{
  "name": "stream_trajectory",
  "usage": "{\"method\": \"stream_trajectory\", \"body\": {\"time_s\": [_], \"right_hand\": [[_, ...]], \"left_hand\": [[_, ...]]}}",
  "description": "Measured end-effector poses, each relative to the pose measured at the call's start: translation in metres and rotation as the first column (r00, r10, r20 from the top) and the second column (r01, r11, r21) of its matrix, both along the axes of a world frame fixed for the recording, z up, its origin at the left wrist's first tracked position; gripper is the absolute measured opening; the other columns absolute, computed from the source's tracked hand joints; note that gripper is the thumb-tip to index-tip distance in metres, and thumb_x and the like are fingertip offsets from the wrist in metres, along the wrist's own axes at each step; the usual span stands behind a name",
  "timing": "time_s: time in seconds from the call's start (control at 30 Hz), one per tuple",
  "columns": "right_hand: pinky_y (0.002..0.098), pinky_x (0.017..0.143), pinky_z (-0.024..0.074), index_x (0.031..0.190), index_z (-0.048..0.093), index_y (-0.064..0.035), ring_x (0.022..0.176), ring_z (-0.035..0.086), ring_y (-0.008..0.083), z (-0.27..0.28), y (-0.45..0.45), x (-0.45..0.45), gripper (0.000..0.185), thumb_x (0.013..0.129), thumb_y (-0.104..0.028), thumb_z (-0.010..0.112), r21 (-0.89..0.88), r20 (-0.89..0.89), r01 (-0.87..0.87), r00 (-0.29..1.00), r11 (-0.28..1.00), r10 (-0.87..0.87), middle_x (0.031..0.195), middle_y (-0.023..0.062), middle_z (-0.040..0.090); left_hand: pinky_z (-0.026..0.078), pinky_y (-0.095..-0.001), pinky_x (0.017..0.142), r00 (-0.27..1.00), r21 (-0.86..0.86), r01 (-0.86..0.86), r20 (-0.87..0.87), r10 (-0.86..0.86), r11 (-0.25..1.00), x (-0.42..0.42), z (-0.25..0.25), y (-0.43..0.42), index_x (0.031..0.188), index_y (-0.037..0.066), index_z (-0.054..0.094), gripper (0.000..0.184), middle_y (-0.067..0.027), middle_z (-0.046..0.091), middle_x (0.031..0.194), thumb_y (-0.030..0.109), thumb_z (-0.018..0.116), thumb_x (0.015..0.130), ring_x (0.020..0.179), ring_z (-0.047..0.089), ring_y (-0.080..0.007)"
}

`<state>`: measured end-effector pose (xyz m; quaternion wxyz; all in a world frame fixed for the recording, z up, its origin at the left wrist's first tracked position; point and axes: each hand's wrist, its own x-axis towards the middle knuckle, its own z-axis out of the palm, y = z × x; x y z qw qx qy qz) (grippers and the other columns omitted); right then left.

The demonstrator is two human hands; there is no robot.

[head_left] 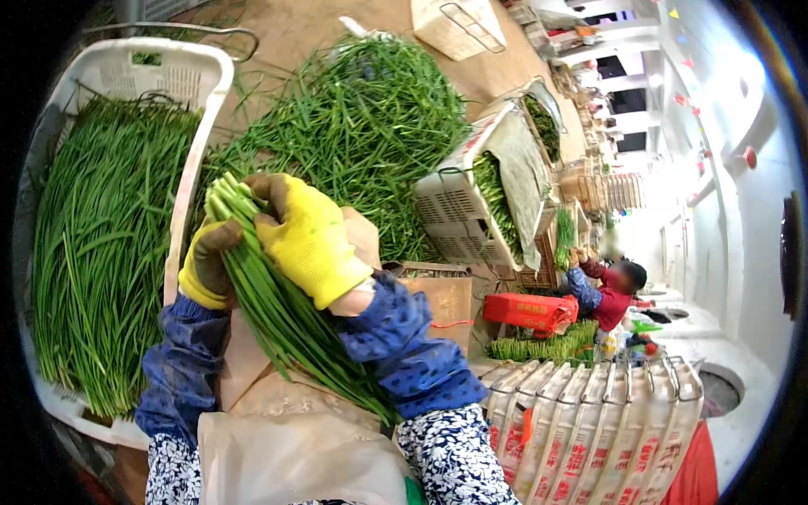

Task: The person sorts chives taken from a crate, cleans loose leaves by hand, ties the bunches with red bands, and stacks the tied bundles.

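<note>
A bunch of Chinese chives (278, 305) is held in front of my body, its pale cut ends (227, 195) at the top and its leaves trailing down to the right. My left hand (209, 264), in a yellow glove with a brown palm, wraps the bunch from the left below the cut ends. My right hand (307, 240), gloved the same way, closes over it from the right, fingers bent near the ends. Left of my hands stands a white plastic crate (192, 181) packed with long chives (105, 244). Behind them is a loose heap of green leaves (362, 126).
A cloth-covered white crate (454, 202) of chives lies beyond the heap. Several nested white crates with red lettering (589, 429) stand at right. A red box (530, 313) is near a co-worker (610, 295), who handles another bunch. Another white crate (459, 25) is at the back.
</note>
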<state>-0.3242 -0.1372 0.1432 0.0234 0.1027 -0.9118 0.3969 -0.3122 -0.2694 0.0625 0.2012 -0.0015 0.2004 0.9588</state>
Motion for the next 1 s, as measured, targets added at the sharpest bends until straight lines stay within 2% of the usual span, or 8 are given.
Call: {"method": "stream_trajectory", "body": {"time_s": [0.13,0.2,0.3,0.47,0.6,0.8,0.93,1.0], "right_hand": [[0.0433,0.072,0.0477,0.096,0.062,-0.0121,0.083,0.061,0.0334,-0.015,-0.008,-0.014,0.022,0.075,-0.016,0.065,0.386,-0.282,0.055,0.958,0.921,0.061,0.087,0.0117,0.061],[0.042,0.08,0.0417,0.095,0.065,-0.0168,0.095,0.058,0.0292,-0.009,-0.01,-0.013,0.019,0.077,-0.023,0.063,0.571,-0.146,-0.022,0.981,0.82,0.128,0.099,0.0089,0.06],[0.0451,0.082,0.0404,0.098,0.065,-0.016,0.099,0.055,0.0323,-0.004,-0.001,-0.011,0.022,0.078,-0.023,0.062,0.561,-0.174,-0.041,0.971,0.827,0.166,0.103,0.0115,0.058],[0.051,0.098,0.0361,0.121,0.059,-0.0127,0.118,0.046,0.0403,0.005,0.012,0.004,0.043,0.082,-0.029,0.065,0.157,-0.365,-0.052,0.925,0.986,0.107,0.126,0.0169,0.051],[0.0519,0.1,0.0366,0.132,0.052,-0.0099,0.122,0.043,0.0452,-0.003,0.016,0.012,0.054,0.085,-0.034,0.063,0.053,-0.236,-0.071,0.968,0.996,0.081,0.132,0.0223,0.047],[0.0514,0.104,0.0361,0.151,0.021,-0.0056,0.13,0.035,0.0493,-0.016,0.028,0.045,0.101,0.073,-0.04,0.075,-0.022,-0.123,-0.156,0.981,0.987,0.152,0.146,0.0276,0.031],[0.0481,0.098,0.0429,0.151,0.016,-0.0018,0.121,0.046,0.0487,-0.002,0.021,0.061,0.105,0.073,-0.039,0.076,0.026,0.119,-0.038,0.992,0.999,0.034,0.139,0.03,0.039],[0.047,0.095,0.0448,0.151,0.015,-0.0005,0.117,0.049,0.0481,-0.016,0.018,0.067,0.106,0.073,-0.039,0.076,0.047,0.181,0.018,0.983,0.999,-0.026,0.136,0.0306,0.041]], "left_hand": [[0.044,-0.0454,0.106,0.99,0.09,0.136,0.023,-0.139,0.987,0.004,-0.009,0.002,0.141,0.007,0.042,0.069,-0.0154,0.054,0.134,0.022,0.071,0.08,0.12,0.055,-0.0308],[0.042,-0.0444,0.107,0.992,0.042,0.121,0.018,-0.122,0.992,0.004,-0.008,0.001,0.141,0.008,0.041,0.07,-0.0139,0.053,0.136,0.022,0.071,0.08,0.122,0.054,-0.0294],[0.041,-0.0431,0.108,0.999,-0.022,0.01,-0.047,-0.011,1.0,0.005,0.009,0.01,0.142,0.009,0.041,0.069,-0.011,0.05,0.139,0.023,0.071,0.081,0.125,0.051,-0.0276],[0.046,-0.0405,0.102,0.994,-0.08,0.099,-0.038,-0.102,0.992,-0.001,-0.002,0.0,0.14,0.005,0.041,0.074,-0.0121,0.052,0.135,0.032,0.073,0.08,0.118,0.055,-0.0253],[0.046,-0.0406,0.102,0.975,-0.105,0.032,-0.216,-0.054,0.994,-0.004,-0.005,0.003,0.137,0.003,0.043,0.071,-0.0128,0.056,0.13,0.035,0.072,0.08,0.115,0.057,-0.0256],[0.047,-0.0414,0.1,0.998,-0.089,-0.009,-0.067,0.003,0.996,-0.005,0.017,0.012,0.133,0.004,0.047,0.063,-0.0128,0.059,0.123,0.027,0.071,0.079,0.113,0.058,-0.0262],[0.048,-0.039,0.099,0.972,-0.341,-0.083,-0.234,0.001,0.937,0.0,0.044,0.014,0.137,0.003,0.042,0.074,-0.0129,0.059,0.123,0.037,0.073,0.08,0.111,0.059,-0.0242],[0.049,-0.0361,0.097,0.971,-0.249,-0.07,-0.238,0.009,0.966,0.002,0.057,0.012,0.137,0.002,0.042,0.073,-0.0112,0.06,0.121,0.026,0.079,0.079,0.109,0.059,-0.021]]}}
